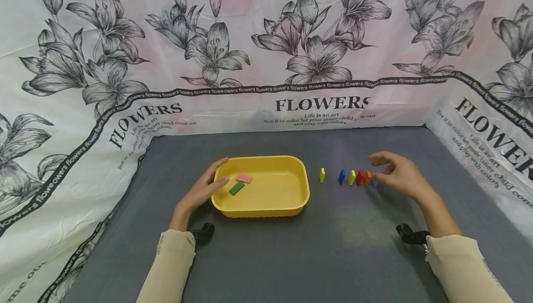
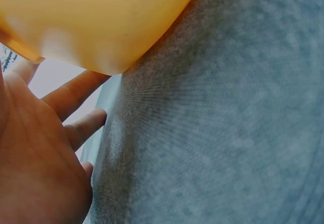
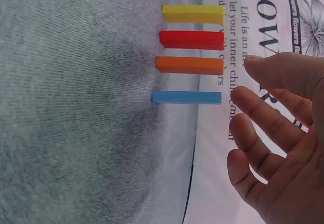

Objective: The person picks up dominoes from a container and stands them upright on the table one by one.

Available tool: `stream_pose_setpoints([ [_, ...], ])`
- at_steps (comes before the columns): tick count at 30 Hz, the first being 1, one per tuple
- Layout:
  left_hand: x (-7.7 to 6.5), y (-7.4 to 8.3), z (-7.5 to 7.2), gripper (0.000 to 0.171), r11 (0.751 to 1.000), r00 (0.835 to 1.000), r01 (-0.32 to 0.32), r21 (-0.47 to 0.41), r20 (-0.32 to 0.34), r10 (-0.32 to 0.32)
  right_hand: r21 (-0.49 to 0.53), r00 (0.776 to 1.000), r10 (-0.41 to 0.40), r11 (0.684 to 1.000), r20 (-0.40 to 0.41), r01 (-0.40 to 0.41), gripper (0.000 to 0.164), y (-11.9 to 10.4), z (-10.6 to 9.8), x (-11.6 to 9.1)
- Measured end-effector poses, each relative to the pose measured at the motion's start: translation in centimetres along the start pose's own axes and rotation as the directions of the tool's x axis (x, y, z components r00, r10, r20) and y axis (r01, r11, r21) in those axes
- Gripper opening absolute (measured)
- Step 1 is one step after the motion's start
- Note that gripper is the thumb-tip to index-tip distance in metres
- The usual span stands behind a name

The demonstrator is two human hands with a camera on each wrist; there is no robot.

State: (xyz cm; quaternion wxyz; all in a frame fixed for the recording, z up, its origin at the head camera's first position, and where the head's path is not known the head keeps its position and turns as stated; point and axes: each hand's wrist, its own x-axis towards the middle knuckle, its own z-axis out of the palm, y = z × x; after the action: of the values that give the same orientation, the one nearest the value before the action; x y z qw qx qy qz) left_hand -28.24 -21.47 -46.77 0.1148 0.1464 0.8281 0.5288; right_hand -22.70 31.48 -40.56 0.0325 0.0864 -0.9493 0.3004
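Note:
A yellow plastic tray (image 1: 266, 213) stands on the grey cloth, a pink block (image 1: 244, 179) and a green block (image 1: 237, 188) lying in its left part. My left hand (image 1: 201, 188) holds the tray's left side, thumb over the rim and fingers along the outer wall. Right of the tray, dominoes stand upright in a row: yellow (image 1: 322, 175), blue (image 1: 342, 176), yellow (image 1: 352, 177), red (image 1: 360, 177), orange (image 1: 367, 178) and light blue (image 3: 187, 98). Just above the light blue one is my right hand (image 1: 399, 174), fingers loosely bent and apart from it.
A white curtain (image 1: 233, 113) with printed flowers and lettering borders the grey surface (image 1: 291, 256) at the back and sides. Between the first yellow domino and the blue one the gap is wider than between the others.

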Motion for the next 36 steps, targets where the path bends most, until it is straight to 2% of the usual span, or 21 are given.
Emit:
stream_pose_setpoints([
  [9, 0.0, -0.1, 0.0, 0.066, 1.0, 1.0, 0.001, 0.0, -0.002, -0.001, 0.02, 0.999, -0.041, 0.999, -0.031, 0.042, 0.043, -1.4, 0.1, 0.5],
  [18, 0.0, -0.2, 0.1, 0.067, 1.0, 1.0, 0.01, 0.001, -0.004, -0.01, 0.076, 0.986, -0.146, 0.986, -0.076, 0.151, 0.039, -4.3, 3.1, 2.2],
  [25, 0.0, -0.3, 0.0, 0.069, 1.0, 1.0, 0.01, 0.017, -0.012, -0.01, 0.084, 0.969, -0.226, 0.968, -0.104, 0.235, 0.036, -7.5, 5.5, 3.7],
  [32, 0.1, -0.5, -0.1, 0.066, 1.0, 1.0, -0.009, -0.009, 0.0, 0.009, 0.087, 0.948, -0.311, 0.944, -0.073, 0.317, 0.035, -10.8, 7.8, 4.9],
  [36, 0.3, -0.6, -0.1, 0.066, 1.0, 1.0, -0.008, -0.01, 0.0, 0.008, 0.065, 0.919, -0.391, 0.917, -0.058, 0.394, 0.032, -12.4, 9.3, 5.4],
])
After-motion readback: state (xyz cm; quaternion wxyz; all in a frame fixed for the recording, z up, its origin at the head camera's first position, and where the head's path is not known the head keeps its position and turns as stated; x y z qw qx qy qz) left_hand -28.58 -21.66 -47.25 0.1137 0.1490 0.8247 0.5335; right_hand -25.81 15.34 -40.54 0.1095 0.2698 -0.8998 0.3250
